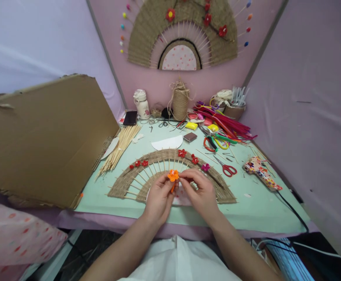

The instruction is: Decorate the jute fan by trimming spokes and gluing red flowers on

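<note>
An orange flower [173, 175] with a pale centre is pinched in my left hand [160, 195], its short orange stem pointing down between the fingers. My right hand [201, 193] has thumb and forefinger pressed together at the flower's right edge; whether it grips a petal or something tiny there I cannot make out. Both hands are above the lower middle of a woven twine fan [161, 157] that lies flat on the table. Red flowers [182, 153] and a magenta flower [205, 167] sit on its band. My hands cover part of its spotted half-round centre.
A patterned glue gun [262, 173] with a black cord lies right, near red scissors [228, 170] and pliers [210, 142]. Bamboo sticks [122, 146] lie left beside a large cardboard sheet [41, 144]. Twine [180, 102], a white bottle [141, 104] and pipe cleaners [226, 121] stand or lie behind.
</note>
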{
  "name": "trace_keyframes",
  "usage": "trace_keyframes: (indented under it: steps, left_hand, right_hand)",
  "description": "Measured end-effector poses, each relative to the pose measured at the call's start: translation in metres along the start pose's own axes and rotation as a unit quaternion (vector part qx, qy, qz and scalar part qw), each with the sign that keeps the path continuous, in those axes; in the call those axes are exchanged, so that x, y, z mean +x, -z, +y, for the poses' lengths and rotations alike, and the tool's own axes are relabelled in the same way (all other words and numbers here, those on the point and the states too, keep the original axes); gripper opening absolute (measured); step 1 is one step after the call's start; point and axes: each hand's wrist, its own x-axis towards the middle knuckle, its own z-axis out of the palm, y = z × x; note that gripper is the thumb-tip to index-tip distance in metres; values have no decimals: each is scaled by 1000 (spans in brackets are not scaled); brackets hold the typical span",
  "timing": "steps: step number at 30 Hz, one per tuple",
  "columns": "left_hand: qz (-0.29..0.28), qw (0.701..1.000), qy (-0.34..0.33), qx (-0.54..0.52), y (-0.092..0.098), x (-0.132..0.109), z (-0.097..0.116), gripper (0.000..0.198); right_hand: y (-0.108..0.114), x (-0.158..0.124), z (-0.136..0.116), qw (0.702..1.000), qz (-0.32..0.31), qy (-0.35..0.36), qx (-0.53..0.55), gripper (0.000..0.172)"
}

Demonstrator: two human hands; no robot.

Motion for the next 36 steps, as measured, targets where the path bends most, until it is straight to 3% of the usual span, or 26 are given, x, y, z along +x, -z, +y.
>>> trace_keyframes:
  steps: [6,12,17,20,23,26,29,31,36]
  left_hand:
    - [28,994,-62,79,3,-1,1,26]
    - [-9,984,-68,163,9,0,2,24]
    - [-19,973,-76,219,16,0,1,21]
    - [-3,986,-36,165,17,-1,4,26]
    - [8,996,17,91,17,-3,12,35]
    - [4,998,54,43,19,-3,21,37]
    - [4,997,72,23,22,-3,27,33]
    - [3,997,71,29,24,-3,30,32]
    - [-8,997,59,42,28,-2,33,33]
  right_hand:
    - [0,-2,7,994,-5,-72,81,9]
    - [2,0,7,997,5,-29,66,7]
    - [6,-3,1,998,-10,-40,48,6]
    - [23,4,2,998,-28,-54,12,10]
    - [60,31,10,992,-1,-86,-94,17]
    - [106,71,23,948,-16,-135,-287,18]
    - [136,97,33,843,-111,-178,-496,19]
    - [143,99,39,808,-158,-199,-531,14]
    - [140,89,52,787,-170,-214,-553,16]
